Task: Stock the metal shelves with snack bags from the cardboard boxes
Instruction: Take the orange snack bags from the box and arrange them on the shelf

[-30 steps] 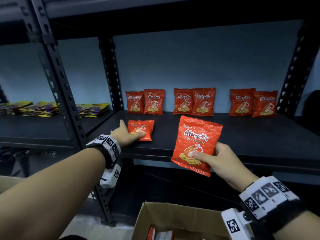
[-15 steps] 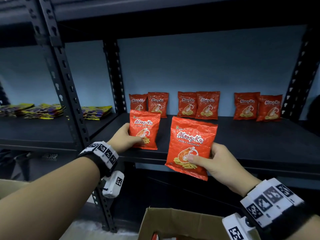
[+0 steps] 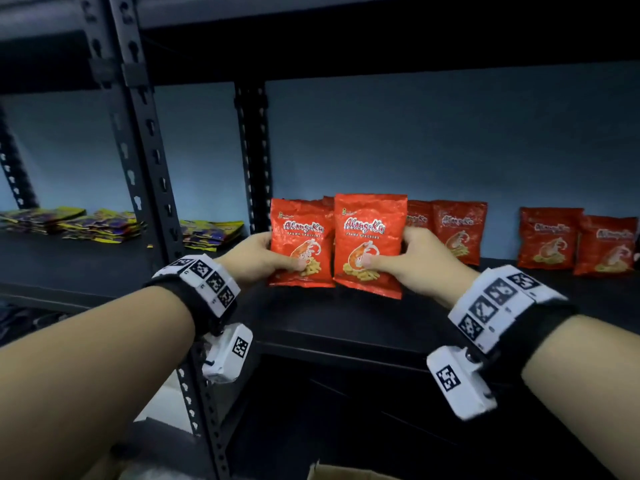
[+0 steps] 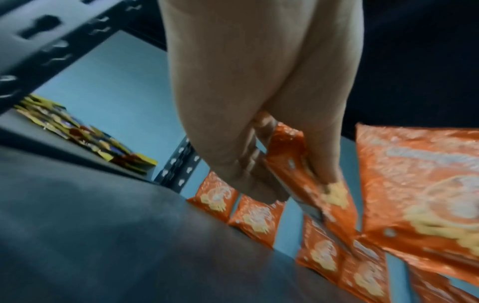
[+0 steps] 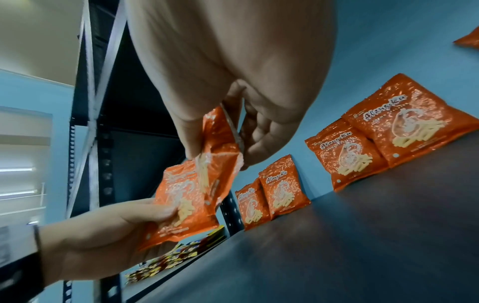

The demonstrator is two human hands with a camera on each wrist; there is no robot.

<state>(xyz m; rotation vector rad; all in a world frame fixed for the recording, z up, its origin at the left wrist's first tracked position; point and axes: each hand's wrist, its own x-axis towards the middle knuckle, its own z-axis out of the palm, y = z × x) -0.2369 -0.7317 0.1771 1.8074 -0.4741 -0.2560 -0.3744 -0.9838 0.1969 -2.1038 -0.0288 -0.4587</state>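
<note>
Both red snack bags, one (image 3: 300, 242) pinched in the left hand (image 3: 254, 256) and one (image 3: 369, 242) in the right hand (image 3: 414, 261), have risen upright together mid-frame above the shelf (image 3: 346, 323), seemingly ready to join the back row (image 3: 459, 230).

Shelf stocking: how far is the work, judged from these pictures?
Done: red bags already stand along the back wall of the shelf, and yellow packs lie in the next bay. In hand: the left hand and right hand each hold one red bag upright over the shelf, not yet set down. Left: the shelf front is bare; only a box corner shows.
</note>
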